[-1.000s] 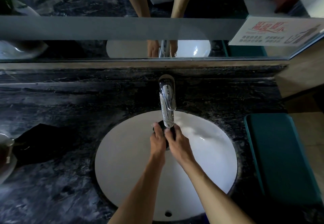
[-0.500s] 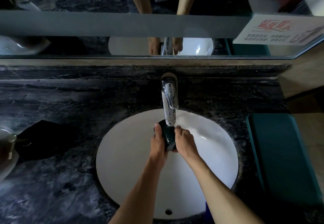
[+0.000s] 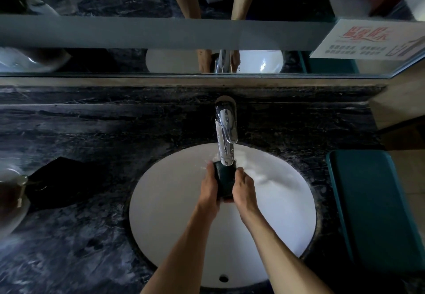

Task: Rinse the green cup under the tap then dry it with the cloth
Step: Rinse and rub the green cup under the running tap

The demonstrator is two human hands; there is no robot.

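Note:
A dark green cup (image 3: 225,182) is held between both palms right under the spout of the chrome tap (image 3: 225,134), above the white basin (image 3: 170,204). My left hand (image 3: 208,189) presses its left side and my right hand (image 3: 244,190) its right side. Water splashes around the cup's far end and onto the basin at the right. A dark cloth (image 3: 62,184) lies crumpled on the black marble counter (image 3: 96,137), left of the basin.
A mirror (image 3: 138,61) runs along the back wall with a printed notice (image 3: 370,40) at its right. A teal bin (image 3: 377,208) stands right of the counter. A bottle with a metal cap (image 3: 13,192) sits at the far left edge.
The cup has come out from behind my hands and now shows lengthwise between them. Water is now splashing off it into the basin.

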